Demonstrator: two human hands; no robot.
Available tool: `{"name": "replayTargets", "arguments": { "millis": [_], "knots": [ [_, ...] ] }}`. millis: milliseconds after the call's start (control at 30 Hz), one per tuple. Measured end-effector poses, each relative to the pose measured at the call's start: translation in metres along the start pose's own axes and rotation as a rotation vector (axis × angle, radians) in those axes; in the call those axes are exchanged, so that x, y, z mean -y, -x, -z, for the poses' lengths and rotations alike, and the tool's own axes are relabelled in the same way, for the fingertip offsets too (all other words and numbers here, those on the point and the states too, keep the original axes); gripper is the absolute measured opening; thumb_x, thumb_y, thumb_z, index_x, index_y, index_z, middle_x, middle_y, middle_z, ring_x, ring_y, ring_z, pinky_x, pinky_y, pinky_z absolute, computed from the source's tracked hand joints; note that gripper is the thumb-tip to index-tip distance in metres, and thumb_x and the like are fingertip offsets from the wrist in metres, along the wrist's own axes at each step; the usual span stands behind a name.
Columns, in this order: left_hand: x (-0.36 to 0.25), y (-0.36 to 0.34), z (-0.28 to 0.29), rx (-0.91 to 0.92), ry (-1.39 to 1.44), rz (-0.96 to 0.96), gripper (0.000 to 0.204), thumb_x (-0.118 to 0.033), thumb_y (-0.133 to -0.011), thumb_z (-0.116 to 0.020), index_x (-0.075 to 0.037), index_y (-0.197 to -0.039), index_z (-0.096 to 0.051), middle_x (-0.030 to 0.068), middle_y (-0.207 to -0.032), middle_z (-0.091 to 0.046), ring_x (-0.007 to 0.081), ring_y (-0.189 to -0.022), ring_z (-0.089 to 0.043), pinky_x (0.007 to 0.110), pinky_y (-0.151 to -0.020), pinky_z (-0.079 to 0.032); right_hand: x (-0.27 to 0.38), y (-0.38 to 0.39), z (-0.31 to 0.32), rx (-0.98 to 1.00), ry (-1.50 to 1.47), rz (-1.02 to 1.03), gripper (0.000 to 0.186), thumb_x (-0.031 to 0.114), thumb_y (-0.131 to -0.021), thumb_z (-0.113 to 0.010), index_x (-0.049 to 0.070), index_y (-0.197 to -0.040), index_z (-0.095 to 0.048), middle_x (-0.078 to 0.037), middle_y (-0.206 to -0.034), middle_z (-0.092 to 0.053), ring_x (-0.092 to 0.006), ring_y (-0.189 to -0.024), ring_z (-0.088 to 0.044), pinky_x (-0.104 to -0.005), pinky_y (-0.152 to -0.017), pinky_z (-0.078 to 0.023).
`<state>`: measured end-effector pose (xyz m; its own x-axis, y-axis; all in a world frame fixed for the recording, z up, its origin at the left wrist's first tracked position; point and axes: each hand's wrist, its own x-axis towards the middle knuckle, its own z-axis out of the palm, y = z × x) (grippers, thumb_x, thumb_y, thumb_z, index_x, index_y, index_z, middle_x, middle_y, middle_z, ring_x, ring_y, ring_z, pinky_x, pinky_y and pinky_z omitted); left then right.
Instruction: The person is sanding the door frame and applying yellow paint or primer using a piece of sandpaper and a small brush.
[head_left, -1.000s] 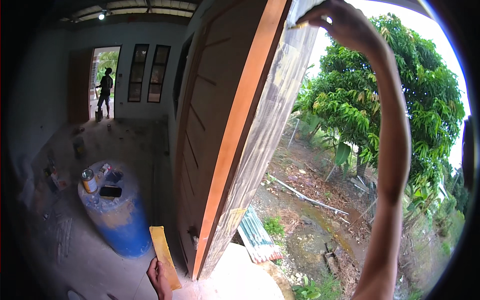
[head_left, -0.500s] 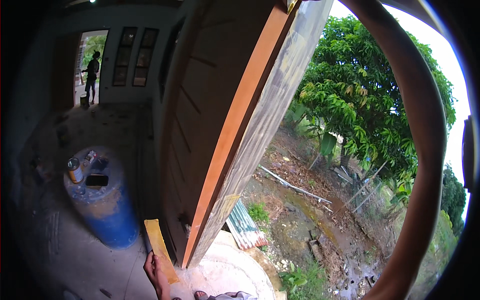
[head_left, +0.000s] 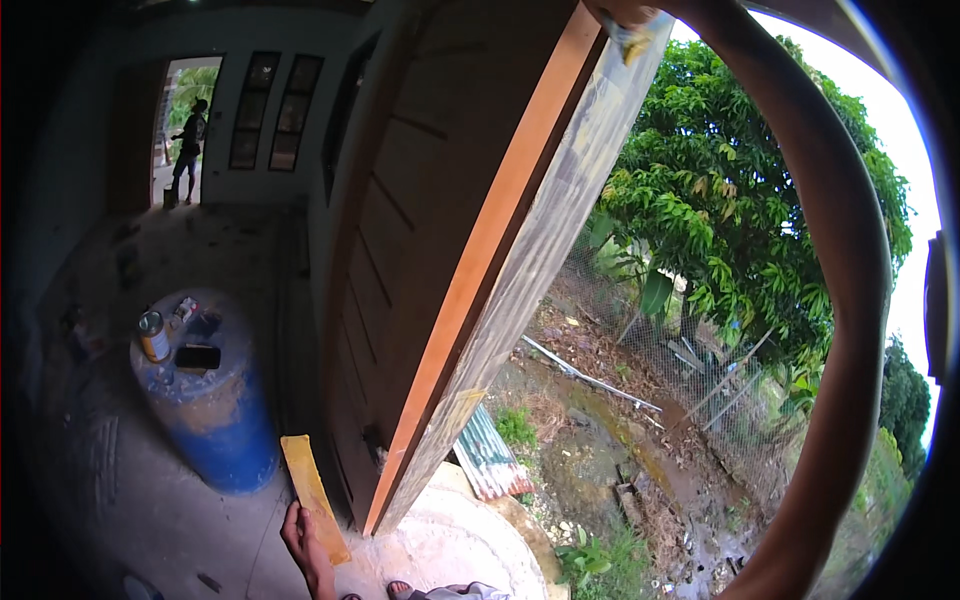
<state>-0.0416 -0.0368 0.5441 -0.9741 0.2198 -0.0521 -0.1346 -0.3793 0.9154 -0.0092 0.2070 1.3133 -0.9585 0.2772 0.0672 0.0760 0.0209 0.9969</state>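
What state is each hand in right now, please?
Left hand: closed, holding a flat yellow board.
Right hand: closed, holding a small yellow-smeared blade; partly out of frame.

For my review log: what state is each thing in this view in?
Left hand: closed on the board
Board: held tilted
Right hand: gripping the tool, partly cut off
Tool: yellow-smeared; contact with door unclear
Door: open, pale side streaked
Drum: upright
Can: upright; lid unclear
Phone: flat, screen dark
Far doorway: open
Person: standing
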Motion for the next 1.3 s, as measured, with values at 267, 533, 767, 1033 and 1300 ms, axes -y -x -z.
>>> {"name": "replayTargets", "arguments": {
  "millis": [267, 533, 767, 1033, 1300],
  "knots": [
    [0.025, -0.029, 0.013, -0.029, -0.06, -0.057, 0.04, -0.025, -0.103, -0.059, 0.002, -0.132, -0.054, 0.0108, -0.128, -0.058, 0.0198, -0.115, -0.056, 0.033, -0.102, -0.043, 0.125, 0.085, -0.027, -0.864, -0.88, 0.079, 0.025, 0.004, -0.09, -0.07, 0.017, -0.109, -0.079, -0.005, -0.103, -0.076, -0.0213, -0.086, -0.074, -0.0335, -0.075, -0.063],
    [-0.013, -0.034, -0.092, 0.314, -0.033, -0.053, 0.042, -0.03, -0.103, -0.062, -0.001, -0.133, -0.054, 0.0072, -0.12, -0.06, 0.0155, -0.106, -0.055, 0.03, -0.096, -0.043, 0.493, 0.12, -0.015, -1.212, -1.55, -0.154, 0.056, -0.001, -0.068, -0.072, 0.009, -0.123, -0.074, -0.007, -0.106, -0.07, -0.0218, -0.087, -0.059, -0.0345, -0.074, -0.048],
    [-0.08, 0.009, -0.126, 0.438, 0.146, -0.045, 0.034, -0.022, -0.103, -0.061, 0.001, -0.127, -0.055, 0.0097, -0.123, -0.061, 0.0176, -0.113, -0.056, 0.033, -0.1, -0.044, 0.545, 0.13, -0.01, -1.02, -1.477, -0.069, 0.058, 0.008, -0.076, -0.072, 0.014, -0.134, -0.069, -0.004, -0.112, -0.062, -0.022, -0.1, -0.057, -0.0361, -0.09, -0.048],
    [-0.106, -0.005, -0.103, 0.397, 0.071, -0.162, 0.033, -0.014, -0.104, -0.059, 0.005, -0.13, -0.05, 0.0116, -0.123, -0.057, 0.016, -0.111, -0.055, 0.032, -0.099, -0.046, 0.583, 0.165, -0.028, -0.664, -1.337, -0.126, 0.05, 0.003, -0.079, -0.066, 0.013, -0.128, -0.07, -0.001, -0.119, -0.063, -0.0213, -0.11, -0.059, -0.0366, -0.086, -0.05],
    [-0.187, -0.035, -0.144, 0.535, -0.336, -0.639, 0.023, -0.017, -0.104, -0.054, 0.003, -0.115, -0.058, 0.0178, -0.087, -0.064, 0.023, -0.076, -0.063, 0.036, -0.07, -0.05, 0.46, 0.139, -0.02, -0.866, -1.659, -0.546, 0.062, -0.019, -0.071, -0.057, 0.01, -0.124, -0.072, -0.011, -0.115, -0.071, -0.0305, -0.107, -0.068, -0.0409, -0.09, -0.055]
  ]
}}
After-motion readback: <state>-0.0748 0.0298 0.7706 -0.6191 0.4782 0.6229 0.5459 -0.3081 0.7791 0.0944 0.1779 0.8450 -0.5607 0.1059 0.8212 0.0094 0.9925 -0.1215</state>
